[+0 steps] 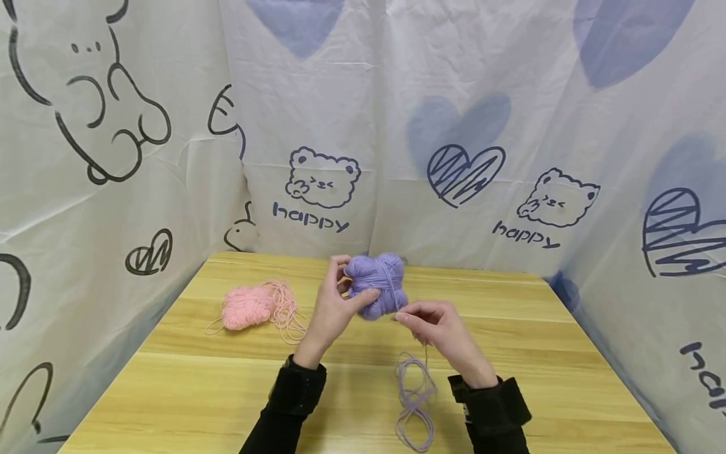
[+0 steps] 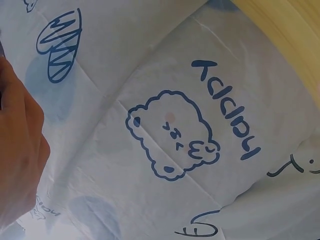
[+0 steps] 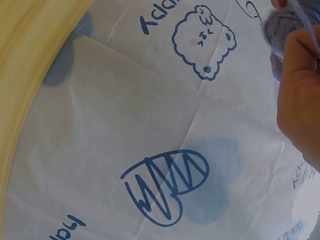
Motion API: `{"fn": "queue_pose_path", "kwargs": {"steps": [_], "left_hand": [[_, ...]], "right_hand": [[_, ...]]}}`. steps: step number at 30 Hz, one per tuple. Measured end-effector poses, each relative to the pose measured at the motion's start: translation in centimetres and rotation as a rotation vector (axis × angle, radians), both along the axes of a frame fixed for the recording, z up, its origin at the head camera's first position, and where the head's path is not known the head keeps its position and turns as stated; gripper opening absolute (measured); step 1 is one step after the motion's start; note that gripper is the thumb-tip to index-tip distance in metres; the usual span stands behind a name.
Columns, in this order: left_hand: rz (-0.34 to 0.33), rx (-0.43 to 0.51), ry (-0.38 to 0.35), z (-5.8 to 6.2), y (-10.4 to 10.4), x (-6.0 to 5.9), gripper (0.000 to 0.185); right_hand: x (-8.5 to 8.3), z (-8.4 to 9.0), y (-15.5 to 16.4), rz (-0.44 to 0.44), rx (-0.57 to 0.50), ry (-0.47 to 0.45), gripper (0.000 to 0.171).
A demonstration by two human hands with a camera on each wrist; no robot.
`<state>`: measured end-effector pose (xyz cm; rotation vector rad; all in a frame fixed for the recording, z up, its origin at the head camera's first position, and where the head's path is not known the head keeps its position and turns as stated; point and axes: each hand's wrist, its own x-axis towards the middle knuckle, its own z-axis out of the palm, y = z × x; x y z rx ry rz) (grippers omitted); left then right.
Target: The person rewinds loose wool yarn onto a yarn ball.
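Observation:
My left hand (image 1: 333, 304) grips a purple ball of yarn (image 1: 374, 284) from its left side, thumb across the front, above the table. Strands wrap around the ball's middle. At its lower right corner my right hand (image 1: 439, 325) pinches the purple yarn strand between thumb and forefinger. From below that hand the strand runs down to a loose looped length of purple yarn (image 1: 416, 403) on the table. The left wrist view catches only part of the left hand (image 2: 20, 145) at its edge. In the right wrist view, the right hand (image 3: 302, 95) partly covers the purple ball (image 3: 280, 30).
A pink ball of yarn (image 1: 247, 307) lies on the wooden table (image 1: 198, 391) at the left, with loose pink strands (image 1: 286, 309) spread beside it. White curtains (image 1: 391, 126) printed with bears and hearts stand behind the table and along both sides.

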<state>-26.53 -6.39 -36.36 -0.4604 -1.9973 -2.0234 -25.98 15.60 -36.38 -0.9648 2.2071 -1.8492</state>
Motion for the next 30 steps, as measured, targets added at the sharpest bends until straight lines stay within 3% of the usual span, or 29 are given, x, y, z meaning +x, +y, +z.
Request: {"fn": "queue_pose_path", "kwargs": {"steps": [9,16,30], "left_hand": [[-0.073,0.143,-0.002,0.6,-0.3,0.2,0.055],[-0.224,0.178,-0.008,0.6,-0.7,0.4,0.056],[-0.544,0.244,0.028,0.5,-1.3,0.5,0.053]], "right_hand": [[-0.6,-0.7,-0.3,0.037,0.026,-0.043,0.025],[-1.0,-1.2,-0.2,0.067,-0.006,-0.039,0.026],[-1.4,-0.8,1.2,0.167,0.014,-0.045,0.012]]}}
